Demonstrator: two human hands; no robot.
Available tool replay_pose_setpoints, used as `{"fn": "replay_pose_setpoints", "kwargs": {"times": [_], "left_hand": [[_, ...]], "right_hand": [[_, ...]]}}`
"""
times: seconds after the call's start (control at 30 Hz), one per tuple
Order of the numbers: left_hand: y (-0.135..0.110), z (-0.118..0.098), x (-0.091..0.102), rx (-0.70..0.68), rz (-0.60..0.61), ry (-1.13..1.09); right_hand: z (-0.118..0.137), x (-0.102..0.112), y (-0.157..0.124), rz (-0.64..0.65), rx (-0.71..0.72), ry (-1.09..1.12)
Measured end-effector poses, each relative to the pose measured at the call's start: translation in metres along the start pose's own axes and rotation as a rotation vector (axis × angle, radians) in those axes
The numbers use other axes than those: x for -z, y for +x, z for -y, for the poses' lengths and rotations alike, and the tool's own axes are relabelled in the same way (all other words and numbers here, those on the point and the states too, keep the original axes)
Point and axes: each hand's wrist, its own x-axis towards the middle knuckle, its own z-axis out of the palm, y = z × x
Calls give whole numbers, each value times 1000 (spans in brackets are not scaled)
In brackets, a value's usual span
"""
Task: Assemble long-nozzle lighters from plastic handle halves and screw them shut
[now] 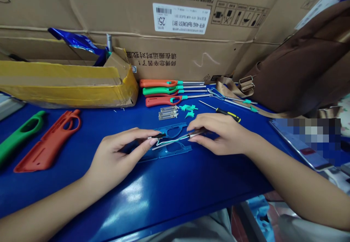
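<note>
- Head view: red casing (47, 145) lies at left on the blue table (213, 183).
- Left hand (113, 162) pinches a black part (159, 136).
- Wires (175, 140) run between the part and a metal tube (198, 132), above two blue casing halves (164, 152).
- Right hand (222, 134), apart from the left, pinches the tube.

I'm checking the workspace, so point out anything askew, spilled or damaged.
The carton behind the table looks odd: its label and printing are upside down, so it probably stands wrong way up. No spill or clear damage stands out on the visible tabletop.
</note>
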Motion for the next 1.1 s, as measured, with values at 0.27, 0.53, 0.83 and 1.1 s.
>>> {"fn": "replay_pose_setpoints", "kwargs": {"times": [0.27, 0.53, 0.83, 1.1], "left_hand": [[-6, -1, 1, -126, -114, 47], [-8, -2, 2, -174, -150, 51], [-4, -2, 1, -157, -57, 49], [0, 0, 1, -71, 12, 20]], "right_hand": [[4, 2, 1, -38, 82, -44], [1, 4, -4, 3, 129, -169], [6, 8, 1, 138, -12, -106], [-2, 3, 3, 228, -142, 174]]}}
